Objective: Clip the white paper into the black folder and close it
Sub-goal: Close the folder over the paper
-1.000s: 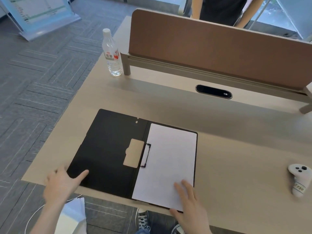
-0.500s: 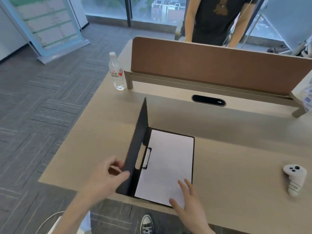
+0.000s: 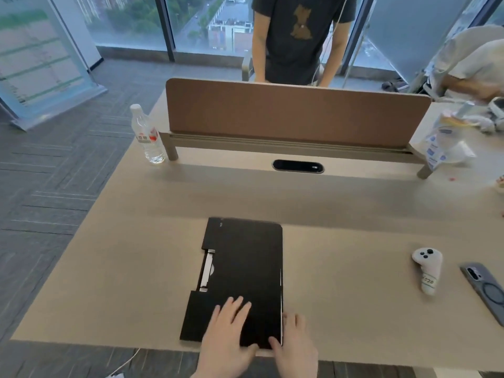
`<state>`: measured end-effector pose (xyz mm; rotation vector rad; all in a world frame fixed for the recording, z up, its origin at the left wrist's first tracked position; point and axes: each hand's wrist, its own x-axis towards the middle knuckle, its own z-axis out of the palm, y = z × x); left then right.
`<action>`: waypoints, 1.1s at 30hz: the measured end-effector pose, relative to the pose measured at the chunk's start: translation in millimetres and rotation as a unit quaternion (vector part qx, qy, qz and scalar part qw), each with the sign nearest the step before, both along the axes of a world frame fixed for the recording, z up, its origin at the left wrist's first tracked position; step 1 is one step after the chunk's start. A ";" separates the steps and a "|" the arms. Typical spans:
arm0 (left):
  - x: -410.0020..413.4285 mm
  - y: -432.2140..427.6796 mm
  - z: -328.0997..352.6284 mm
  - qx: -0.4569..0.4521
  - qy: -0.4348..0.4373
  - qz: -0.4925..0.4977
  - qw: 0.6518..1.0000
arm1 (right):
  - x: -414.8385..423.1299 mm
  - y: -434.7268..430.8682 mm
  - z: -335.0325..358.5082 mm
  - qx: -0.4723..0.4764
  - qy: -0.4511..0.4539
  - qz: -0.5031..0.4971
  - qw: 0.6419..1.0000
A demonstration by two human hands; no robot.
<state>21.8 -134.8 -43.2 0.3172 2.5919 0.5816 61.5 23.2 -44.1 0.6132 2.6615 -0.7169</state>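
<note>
The black folder lies shut and flat near the front edge of the beige desk. Its metal clip shows through a cut-out on the left side of the cover. Only a thin white edge of the white paper shows along the folder's right side. My left hand rests flat on the cover's near end, fingers spread. My right hand lies at the folder's near right corner, thumb on the cover, fingers on the desk.
A water bottle stands at the back left by the brown divider panel. A white controller and a phone lie on the right. A bag sits far right. A person stands behind the divider.
My left hand swung the upright cover over to the right and down onto the paper. The folder is now shut, and both hands rest at its near end.
</note>
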 end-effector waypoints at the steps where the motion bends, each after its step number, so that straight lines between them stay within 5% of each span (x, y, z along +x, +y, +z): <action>1: -1.5 -22.1 -5.3 -0.018 0.013 0.016 1.000 | -0.8 0.2 -1.1 0.016 0.012 0.022 1.000; 8: 6.6 -103.1 -63.7 -0.077 0.081 -0.028 0.993 | 11.1 16.4 -23.6 0.018 -0.026 0.214 0.976; 11: 9.9 -76.4 -71.7 -0.091 0.116 -0.037 0.988 | 10.5 38.0 -27.9 0.051 -0.009 0.205 0.977; 15: 3.1 -5.8 -57.9 -0.093 0.026 -0.071 0.993 | 11.8 90.9 -27.2 0.105 -0.001 0.189 0.976; 24: -85.4 158.3 -22.1 -0.105 0.033 -0.059 0.992 | -51.1 204.4 -17.2 0.093 0.005 0.044 0.995; 33: -119.9 192.0 -29.0 -0.128 0.065 -0.078 0.987 | -87.3 242.0 -29.2 0.070 0.013 0.034 0.997</action>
